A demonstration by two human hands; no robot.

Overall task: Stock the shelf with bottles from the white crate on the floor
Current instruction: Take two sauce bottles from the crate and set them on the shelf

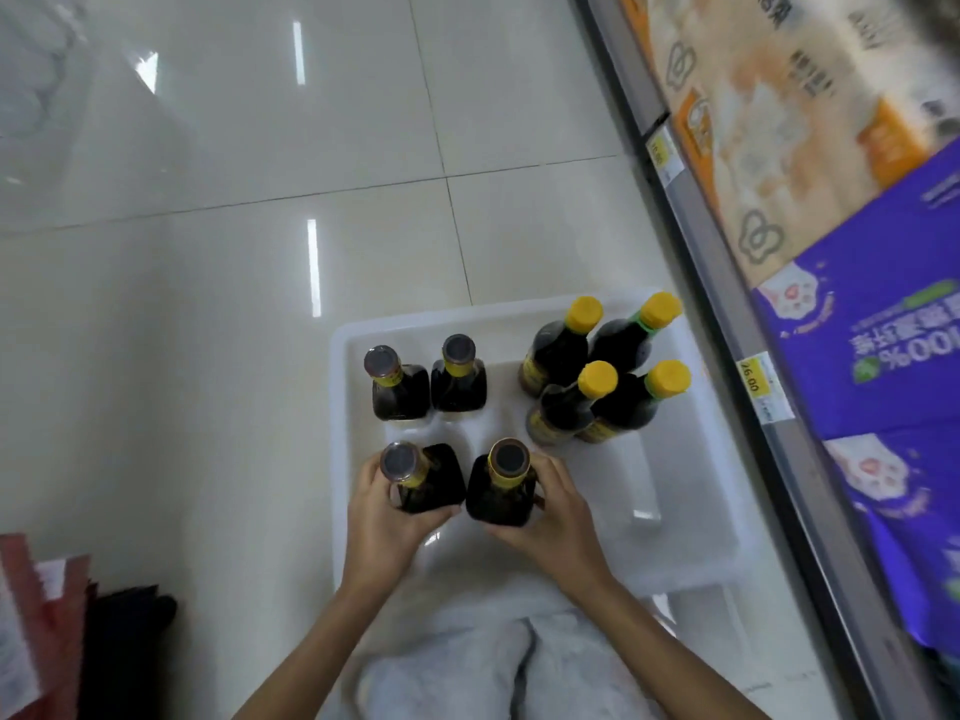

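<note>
A white crate point(691, 517) sits on the tiled floor beside the shelf. Several dark sauce bottles stand in it. My left hand point(382, 522) grips a square dark bottle point(434, 478) with a grey cap at the crate's near left. My right hand point(558, 517) grips a similar dark bottle point(501, 491) just to its right. Two more grey-capped bottles point(400, 387) stand behind them. Several yellow-capped bottles point(597, 379) cluster at the crate's far right.
The shelf edge point(727, 262) with yellow price tags point(756, 379) runs down the right side, holding purple point(872, 366) and beige packages point(769, 122). Red and dark items point(57, 615) lie on the floor at the lower left. Glossy floor tiles point(260, 252) spread to the left.
</note>
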